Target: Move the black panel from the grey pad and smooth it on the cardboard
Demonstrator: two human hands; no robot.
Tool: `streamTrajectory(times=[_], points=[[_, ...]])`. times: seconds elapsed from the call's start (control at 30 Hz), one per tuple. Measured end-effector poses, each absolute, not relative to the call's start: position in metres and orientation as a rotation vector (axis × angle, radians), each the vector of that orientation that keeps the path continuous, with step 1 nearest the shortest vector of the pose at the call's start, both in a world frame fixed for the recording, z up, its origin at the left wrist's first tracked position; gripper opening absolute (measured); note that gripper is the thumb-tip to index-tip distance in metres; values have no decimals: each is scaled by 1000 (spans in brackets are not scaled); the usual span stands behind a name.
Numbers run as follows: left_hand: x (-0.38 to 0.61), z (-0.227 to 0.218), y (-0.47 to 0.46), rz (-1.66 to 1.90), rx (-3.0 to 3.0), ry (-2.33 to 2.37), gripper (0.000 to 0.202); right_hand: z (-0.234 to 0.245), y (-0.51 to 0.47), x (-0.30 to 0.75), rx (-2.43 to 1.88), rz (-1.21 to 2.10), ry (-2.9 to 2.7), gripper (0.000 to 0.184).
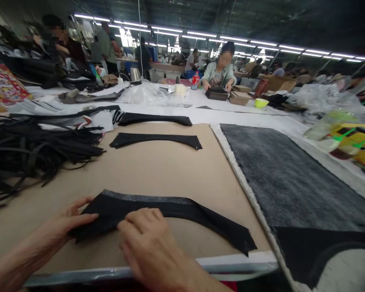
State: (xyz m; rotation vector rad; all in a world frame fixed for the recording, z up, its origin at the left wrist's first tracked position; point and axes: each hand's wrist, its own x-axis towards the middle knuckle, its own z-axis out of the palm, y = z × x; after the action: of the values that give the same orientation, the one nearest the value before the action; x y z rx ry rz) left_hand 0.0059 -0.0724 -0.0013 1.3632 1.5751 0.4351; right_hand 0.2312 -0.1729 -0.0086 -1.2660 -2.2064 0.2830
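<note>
A curved black fabric piece [182, 215] lies on the brown board [158, 170] near the front edge. My left hand [61, 227] rests on its left end, fingers spread flat and pinching the edge. My right hand [149, 243] presses down on the piece just left of its middle, fingers bent. Two more curved black pieces lie further back: one [156, 140] on the board, another [155, 119] at the board's far edge.
A heap of black strips [33, 150] lies at left. A dark grey mat [280, 170] covers the table at right. Beyond it are yellow packages [355, 142] and plastic bags. A seated person [220, 73] works across the table at stacked pieces; others stand behind.
</note>
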Motion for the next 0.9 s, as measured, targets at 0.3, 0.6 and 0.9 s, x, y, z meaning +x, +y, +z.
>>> streamTrajectory(times=[0.3,0.6,0.9], points=[[99,-16,-104,521,2584,904,25,-29,-208,343,-2251,-19,-1763,43],[184,-31,-132,75,2836,562,19,-25,-202,355,-2452,140,-1856,54],[181,-43,-133,64,2923,552,29,7,-170,426,-2208,601,-2222,63]])
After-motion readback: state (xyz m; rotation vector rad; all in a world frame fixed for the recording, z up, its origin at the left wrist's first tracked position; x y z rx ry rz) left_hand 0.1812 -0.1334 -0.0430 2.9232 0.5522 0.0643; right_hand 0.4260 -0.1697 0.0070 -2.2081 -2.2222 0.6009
